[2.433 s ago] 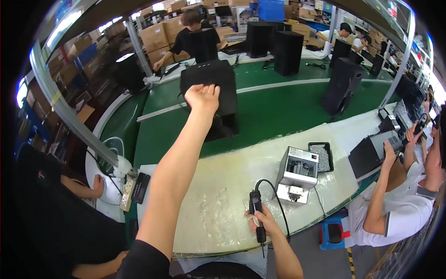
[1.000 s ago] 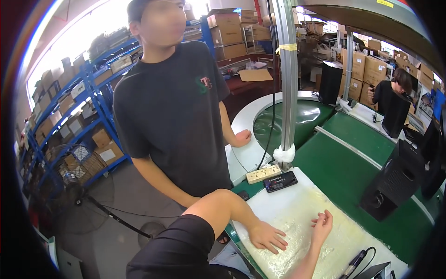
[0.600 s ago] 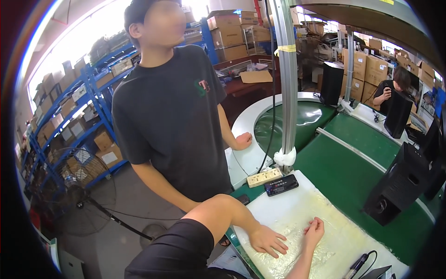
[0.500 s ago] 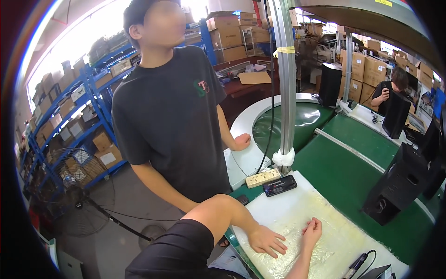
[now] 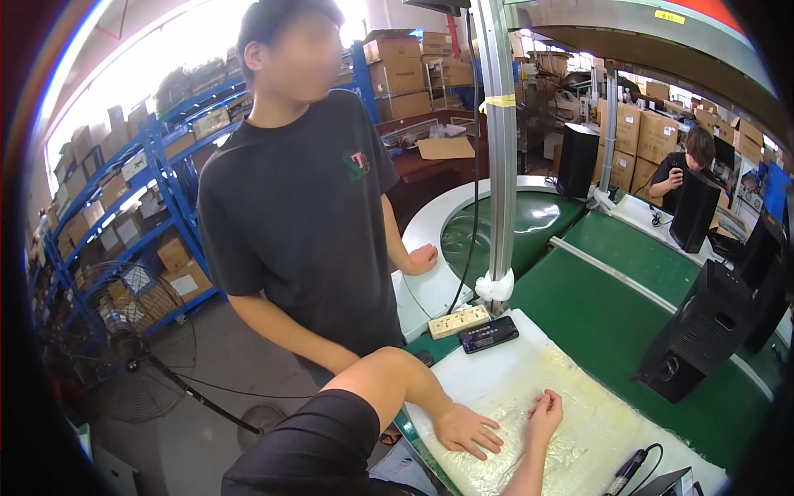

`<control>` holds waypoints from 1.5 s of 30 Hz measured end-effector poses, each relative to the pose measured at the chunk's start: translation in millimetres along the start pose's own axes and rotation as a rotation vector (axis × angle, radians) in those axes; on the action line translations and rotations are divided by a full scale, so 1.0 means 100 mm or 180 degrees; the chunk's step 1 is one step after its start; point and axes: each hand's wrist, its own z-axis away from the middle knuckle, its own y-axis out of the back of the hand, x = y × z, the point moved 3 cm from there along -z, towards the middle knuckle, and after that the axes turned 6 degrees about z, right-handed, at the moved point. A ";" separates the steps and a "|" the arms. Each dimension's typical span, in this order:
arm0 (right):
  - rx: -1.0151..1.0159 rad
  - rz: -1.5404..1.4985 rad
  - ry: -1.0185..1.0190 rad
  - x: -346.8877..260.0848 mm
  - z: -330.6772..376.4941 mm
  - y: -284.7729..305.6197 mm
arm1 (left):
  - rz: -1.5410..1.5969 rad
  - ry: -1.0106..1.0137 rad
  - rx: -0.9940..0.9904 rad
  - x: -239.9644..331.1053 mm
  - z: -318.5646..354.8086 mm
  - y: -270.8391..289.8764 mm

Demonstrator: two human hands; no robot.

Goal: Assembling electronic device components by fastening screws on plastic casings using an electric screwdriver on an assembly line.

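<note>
Hands both on the counter, near its left end. Left hand lies flat, palm down, fingers spread and straight, pressing on the clear plastic sheet that covers the white top; grips nothing. Right hand just beside it, a small gap between them, wrist up, fingers loosely curled with tips touching the same sheet; nothing held as far as I can tell, though the palm side is hidden. The sheet is wrinkled and glossy, running from the hands toward the counter's right end.

Black phone lies face up at the counter's far left corner, apart from both hands. White power strip touches its far side, right at the counter edge. Grey metal post rises just behind the strip, white rag tied at its base. Black screwdriver with cable lies on the sheet near the counter's near edge, right of the right hand, untouched.

Green conveyor belt runs behind the counter and curves round at its left end. Black speaker stands on the belt, more speakers further right. Person in a black T-shirt stands off the counter's left end, one fist resting on the belt's white rim. Floor fan and blue shelves with cartons behind.
</note>
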 end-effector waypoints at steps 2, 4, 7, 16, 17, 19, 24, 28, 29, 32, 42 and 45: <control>0.0014 0.0016 0.0043 -0.01 0.02 -0.01 | -0.0020 0.0029 -0.0053 0.02 0.01 0.00; 0.0007 -0.0020 -0.0064 -0.06 0.04 0.00 | 0.0003 0.0039 -0.0111 0.00 0.02 -0.02; 0.0184 0.0191 -0.0145 -0.08 0.04 0.16 | 0.0072 -0.0081 -0.0218 -0.14 -0.06 -0.06; 0.0137 0.0655 0.0286 -0.10 -0.02 -0.06 | -0.0011 0.0196 -0.0604 -0.04 -0.09 0.17; 0.0283 0.0687 0.0248 -0.11 -0.03 -0.02 | -0.0074 0.0285 -0.0639 -0.03 -0.11 0.18; 0.0122 0.0668 0.0042 -0.11 0.02 0.06 | -0.0228 0.0368 -0.0752 -0.04 -0.20 0.21; 0.0109 0.0592 -0.0061 -0.21 0.07 0.11 | -0.0162 0.0342 -0.0812 -0.04 -0.21 0.18; 0.0123 0.0562 0.0028 -0.18 0.06 0.07 | -0.0163 0.0414 -0.0798 -0.02 -0.18 0.18; 0.0114 0.0556 0.0016 -0.18 0.04 0.06 | -0.0151 0.0425 -0.0802 -0.03 -0.18 0.19; 0.0132 0.0451 0.0044 -0.17 0.02 0.05 | -0.0199 0.0434 -0.0855 -0.03 -0.17 0.21; 0.0226 -0.0013 -0.0153 -0.15 -0.03 0.12 | -0.0235 0.0442 -0.0836 -0.05 -0.21 0.22; 0.0612 -0.0430 -0.0214 -0.17 -0.12 0.26 | -0.0205 0.0450 -0.0771 -0.05 -0.22 0.23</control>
